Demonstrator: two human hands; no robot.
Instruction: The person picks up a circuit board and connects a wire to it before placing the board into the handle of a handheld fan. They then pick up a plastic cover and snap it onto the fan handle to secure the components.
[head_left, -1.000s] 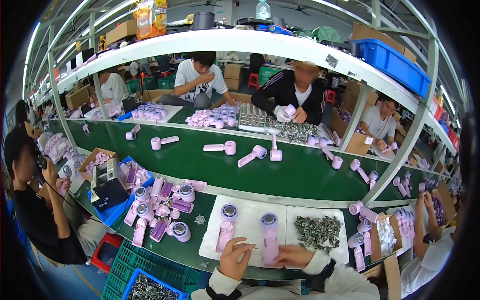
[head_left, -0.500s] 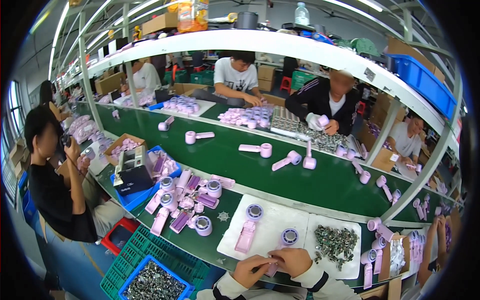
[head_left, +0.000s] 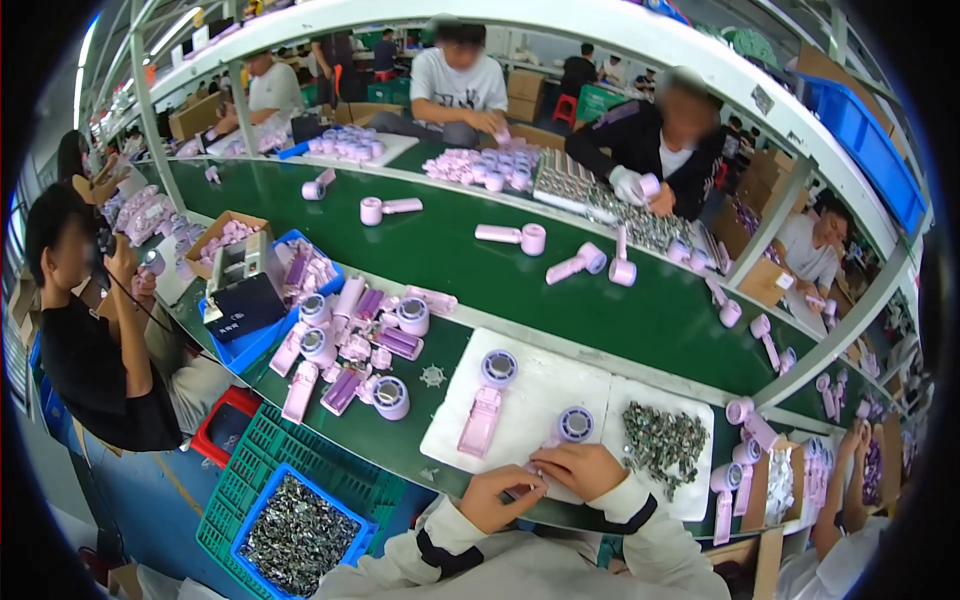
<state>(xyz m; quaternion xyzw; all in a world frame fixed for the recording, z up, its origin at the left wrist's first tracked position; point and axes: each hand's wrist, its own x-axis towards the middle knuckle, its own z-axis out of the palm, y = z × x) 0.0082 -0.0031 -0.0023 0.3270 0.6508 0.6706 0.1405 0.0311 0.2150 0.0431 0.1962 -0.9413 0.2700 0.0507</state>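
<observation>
Both my hands are close together over the near edge of the white foam board (head_left: 445, 425). My left hand (head_left: 497, 498) has its fingers closed at the lower end of a pink handheld fan (head_left: 575, 424). My right hand (head_left: 585, 468) pinches the same fan's handle just below its round lilac head. Most of that handle is hidden by my fingers. Behind my left hand, a second fan body (head_left: 482, 420) lies on the board, its handle an open shell. A heap of small metallic and green parts (head_left: 664, 446) is to the right of my right hand.
A pile of pink fan parts (head_left: 345, 355) lies left of the board. Beyond runs a green conveyor belt (head_left: 440, 260) carrying several fans. Lower left, a blue bin (head_left: 366, 528) of small parts stands on a green crate (head_left: 225, 500). Cartons and fans (head_left: 780, 480) stand right. Several people work around.
The view has shifted, so the bench and bins sit somewhat differently in the picture. My hands stay together at the fan, and less of its handle shows between them.
</observation>
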